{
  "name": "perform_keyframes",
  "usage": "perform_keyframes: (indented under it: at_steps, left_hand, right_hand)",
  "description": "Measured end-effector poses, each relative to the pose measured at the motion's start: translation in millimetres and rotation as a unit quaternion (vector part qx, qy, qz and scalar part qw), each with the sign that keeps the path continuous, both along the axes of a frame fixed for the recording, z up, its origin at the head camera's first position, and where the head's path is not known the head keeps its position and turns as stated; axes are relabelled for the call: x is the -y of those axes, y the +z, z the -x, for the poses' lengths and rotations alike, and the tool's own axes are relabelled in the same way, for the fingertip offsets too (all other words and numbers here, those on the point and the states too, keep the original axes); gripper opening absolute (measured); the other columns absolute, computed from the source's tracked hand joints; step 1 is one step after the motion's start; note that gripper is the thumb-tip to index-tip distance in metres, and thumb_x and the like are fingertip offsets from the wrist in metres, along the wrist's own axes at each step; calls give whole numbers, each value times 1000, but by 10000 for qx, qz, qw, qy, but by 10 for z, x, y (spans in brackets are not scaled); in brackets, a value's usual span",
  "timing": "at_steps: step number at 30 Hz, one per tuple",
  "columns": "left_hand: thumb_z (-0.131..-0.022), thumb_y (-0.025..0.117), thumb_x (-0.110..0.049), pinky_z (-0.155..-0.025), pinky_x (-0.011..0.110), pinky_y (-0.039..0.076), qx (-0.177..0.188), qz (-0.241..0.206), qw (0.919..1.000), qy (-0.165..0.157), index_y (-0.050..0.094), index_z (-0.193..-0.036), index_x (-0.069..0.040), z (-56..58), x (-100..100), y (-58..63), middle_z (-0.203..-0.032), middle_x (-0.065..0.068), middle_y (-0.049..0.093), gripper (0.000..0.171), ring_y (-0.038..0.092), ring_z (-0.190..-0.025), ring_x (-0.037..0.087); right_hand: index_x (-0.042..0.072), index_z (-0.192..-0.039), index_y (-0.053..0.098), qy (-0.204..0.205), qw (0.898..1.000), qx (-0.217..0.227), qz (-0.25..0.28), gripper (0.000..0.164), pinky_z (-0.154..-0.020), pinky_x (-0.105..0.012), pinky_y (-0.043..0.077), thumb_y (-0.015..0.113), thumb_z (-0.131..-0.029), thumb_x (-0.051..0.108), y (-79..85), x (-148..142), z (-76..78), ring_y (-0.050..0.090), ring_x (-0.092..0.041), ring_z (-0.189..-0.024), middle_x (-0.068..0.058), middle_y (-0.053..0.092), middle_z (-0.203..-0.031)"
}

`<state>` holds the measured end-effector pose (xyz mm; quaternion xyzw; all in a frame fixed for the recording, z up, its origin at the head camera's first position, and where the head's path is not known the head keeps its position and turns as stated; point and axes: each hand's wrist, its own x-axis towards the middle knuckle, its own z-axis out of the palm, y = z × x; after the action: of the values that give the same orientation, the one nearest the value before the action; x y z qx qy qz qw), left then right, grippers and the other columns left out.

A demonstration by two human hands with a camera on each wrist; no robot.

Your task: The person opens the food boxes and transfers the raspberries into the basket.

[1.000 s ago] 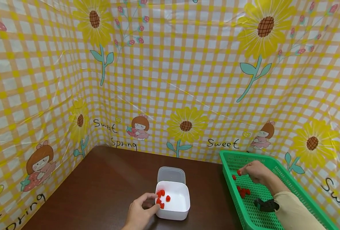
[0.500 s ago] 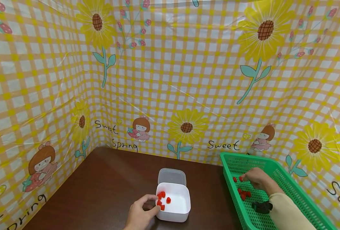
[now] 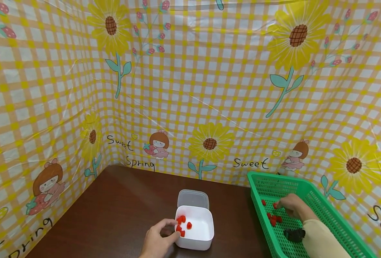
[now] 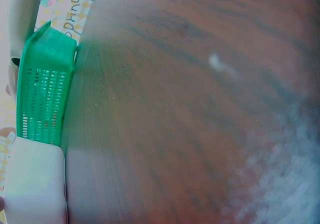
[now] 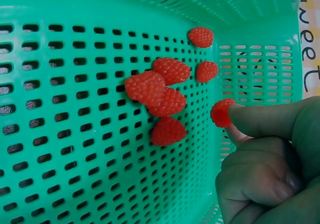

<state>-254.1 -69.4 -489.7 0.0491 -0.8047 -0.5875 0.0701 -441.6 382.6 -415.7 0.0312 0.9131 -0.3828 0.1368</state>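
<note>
In the right wrist view, my right hand (image 5: 270,159) pinches a raspberry (image 5: 220,113) between thumb and forefinger, the other fingers folded. That hand (image 3: 292,205) is inside the green basket (image 3: 264,218) in the head view. More raspberries (image 5: 145,87) lie on the basket's slotted floor, several of them bunched together. My left hand (image 3: 158,238) holds the near-left corner of a white plastic box (image 3: 195,244), its finger and thumb tips at the rim. Several raspberries (image 3: 189,225) sit inside that box, mostly along its left side.
Behind the box is its translucent lid (image 3: 193,199), folded back. A dark brown table (image 3: 123,204) carries box and basket, with a checked sunflower cloth (image 3: 177,100) hanging around. A black device (image 3: 294,235) sits on my right wrist.
My right hand, with a raspberry at its fingertips, has come slightly nearer and to the right within the basket. The left hand keeps its place on the box. The head view has tilted slightly.
</note>
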Motion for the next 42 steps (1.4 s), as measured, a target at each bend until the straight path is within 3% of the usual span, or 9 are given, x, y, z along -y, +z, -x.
perform_keyframes:
  at_steps: [8, 12, 19, 23, 25, 28, 31, 35, 42]
  left_hand:
    - [-84, 79, -22, -69, 37, 56, 166, -6, 9998, 48, 73, -109, -15, 21, -13, -17, -105, 4, 71, 26, 61, -85, 18]
    - [-84, 79, -22, -70, 39, 57, 217, -11, 9997, 67, 73, -108, -15, 18, -16, -18, -104, 4, 71, 26, 61, -86, 18]
    - [-83, 79, -22, -69, 38, 57, 189, -25, 9998, 61, 73, -106, -16, 9, -20, -8, -103, 4, 71, 25, 61, -84, 18]
    - [-84, 79, -22, -69, 38, 57, 216, -35, 9997, 73, 73, -107, -15, 6, -21, 11, -104, 4, 70, 25, 60, -85, 18]
    - [-84, 79, -22, -69, 37, 56, 213, -31, 9997, 74, 73, -108, -16, 5, -22, 16, -104, 4, 70, 26, 60, -85, 18]
    - [-83, 79, -22, -69, 37, 57, 201, -31, 9998, 78, 73, -107, -16, 5, -21, 15, -104, 3, 70, 25, 60, -85, 18]
    - [-83, 79, -22, -69, 37, 57, 197, -22, 9998, 87, 73, -107, -15, 8, -16, 7, -104, 4, 71, 25, 60, -85, 18]
    - [-83, 80, -23, -69, 37, 57, 170, -12, 9998, 89, 73, -106, -16, 14, -5, -5, -105, 4, 71, 25, 60, -86, 18]
    - [-83, 80, -23, -67, 33, 54, 59, -9, 10000, 46, 74, -106, -16, 27, 2, -29, -105, 3, 72, 25, 61, -85, 18]
  right_hand:
    - [-25, -124, 52, -125, 9999, 25, 74, 39, -47, -25, 30, 53, -95, 2, -81, -58, 11, 20, -5, -46, 10, 27, -47]
    - [-24, -117, 53, -168, 9998, 5, 136, 34, -47, -25, 30, 53, -95, 2, -73, -48, -17, 20, -6, -47, 9, 27, -49]
    - [-27, -135, 34, -27, 10000, 5, -3, 54, -47, -25, 31, 55, -97, 5, 5, -23, -69, 20, -6, -45, 9, 23, -49]
    - [-13, -101, 61, 35, 9999, -160, 9, 21, -47, -26, 30, 57, -97, 7, 64, 6, -84, 20, -6, -45, 9, 23, -48]
    - [-4, -87, 62, 40, 9997, -232, 74, 17, -47, -27, 30, 58, -97, 9, 102, 33, -97, 20, -6, -45, 9, 23, -48]
    - [-3, -86, 62, 124, 9993, -315, 173, 18, -47, -27, 29, 59, -97, 10, 166, 89, -131, 20, -7, -45, 9, 24, -48]
    - [-10, -94, 68, 294, 9983, -409, 308, 23, -47, -28, 29, 58, -97, 10, 240, 161, -175, 20, -8, -44, 8, 30, -48]
    - [-15, -120, 65, 519, 9961, -531, 474, 34, -47, -28, 29, 57, -99, 11, 349, 260, -225, 18, -8, -45, 9, 33, -47]
    - [-17, -131, 55, 828, 9925, -589, 686, 42, -46, -25, 31, 56, -100, 11, 529, 474, -319, 21, -6, -43, 9, 37, -44]
